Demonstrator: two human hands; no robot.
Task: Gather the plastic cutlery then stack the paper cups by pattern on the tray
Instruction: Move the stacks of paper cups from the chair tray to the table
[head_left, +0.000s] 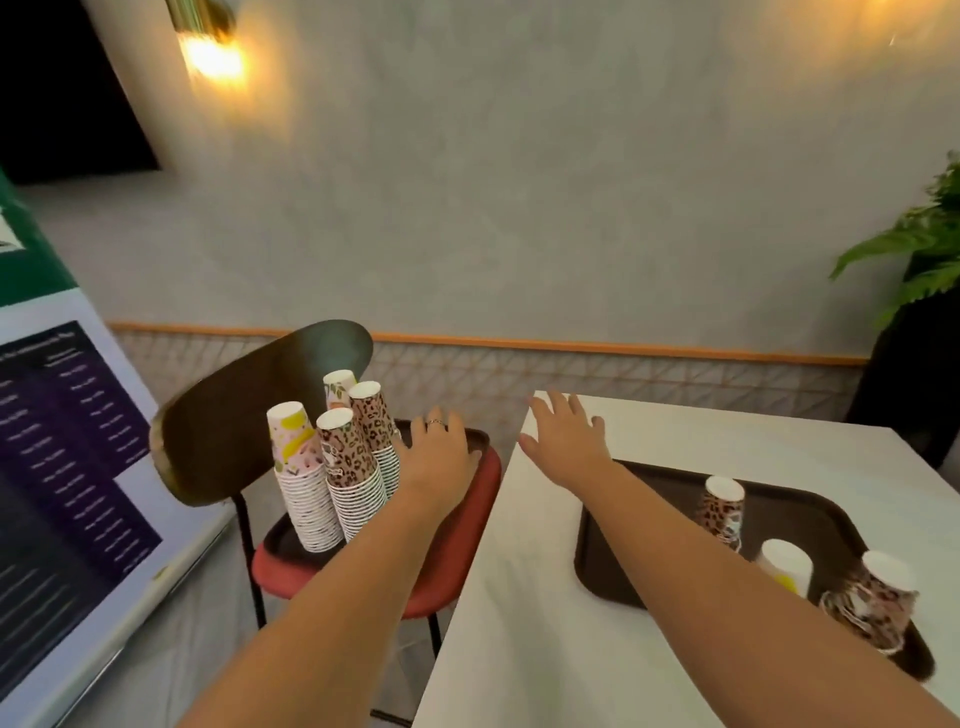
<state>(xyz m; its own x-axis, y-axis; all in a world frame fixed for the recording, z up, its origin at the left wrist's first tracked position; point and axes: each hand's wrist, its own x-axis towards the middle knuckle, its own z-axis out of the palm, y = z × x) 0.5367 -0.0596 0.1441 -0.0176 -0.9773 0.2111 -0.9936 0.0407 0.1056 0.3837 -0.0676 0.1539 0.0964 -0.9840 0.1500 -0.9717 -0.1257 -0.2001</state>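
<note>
Head view: four cup stacks (337, 467), two trays (649, 519), two hands (441, 447).

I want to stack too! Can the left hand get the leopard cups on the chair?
Probably yes. The left hand rests open on the tray on the chair, right beside the leopard cup stacks, with nothing between them.

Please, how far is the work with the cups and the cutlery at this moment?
Done: four tall cup stacks, sorted by pattern, stand on the chair tray. In hand: nothing; the left hand reaches beside them, and the right hand is spread over the table. Left: a few loose cups on the table tray. No cutlery is visible.
</note>
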